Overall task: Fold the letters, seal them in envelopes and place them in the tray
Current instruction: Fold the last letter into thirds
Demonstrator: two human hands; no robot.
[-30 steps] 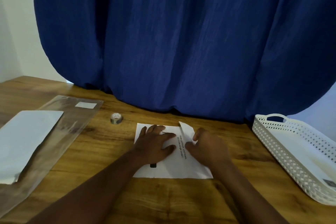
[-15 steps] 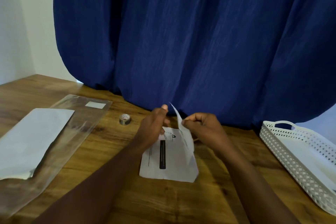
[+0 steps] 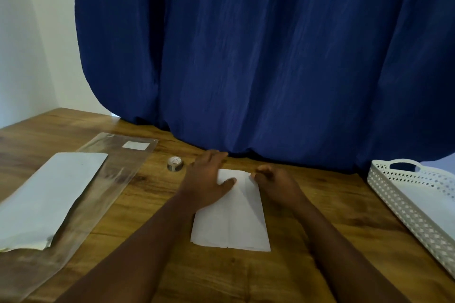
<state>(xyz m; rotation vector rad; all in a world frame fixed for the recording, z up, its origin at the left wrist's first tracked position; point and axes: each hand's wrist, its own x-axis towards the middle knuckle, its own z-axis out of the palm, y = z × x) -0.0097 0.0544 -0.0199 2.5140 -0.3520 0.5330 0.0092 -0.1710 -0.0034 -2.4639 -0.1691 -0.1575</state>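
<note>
A white letter (image 3: pixel 231 224), folded lengthwise into a narrow rectangle, lies flat on the wooden table (image 3: pixel 221 275) in front of me. My left hand (image 3: pixel 206 179) presses flat on its far left part with straight fingers. My right hand (image 3: pixel 273 184) rests at the far right corner, fingers curled, pinching the paper's top edge. White envelopes (image 3: pixel 49 194) lie on a clear plastic sleeve (image 3: pixel 105 179) at the left. The white perforated tray (image 3: pixel 398 197) stands at the right.
A small roll of tape or stickers (image 3: pixel 175 164) sits just left of my left hand. A dark blue curtain (image 3: pixel 246 56) hangs behind the table's far edge. A white sheet lies inside the tray.
The right flap that my right hand held up has been laid over to the left. The letter now lies flat, blank side up, and both hands have come down onto it.
</note>
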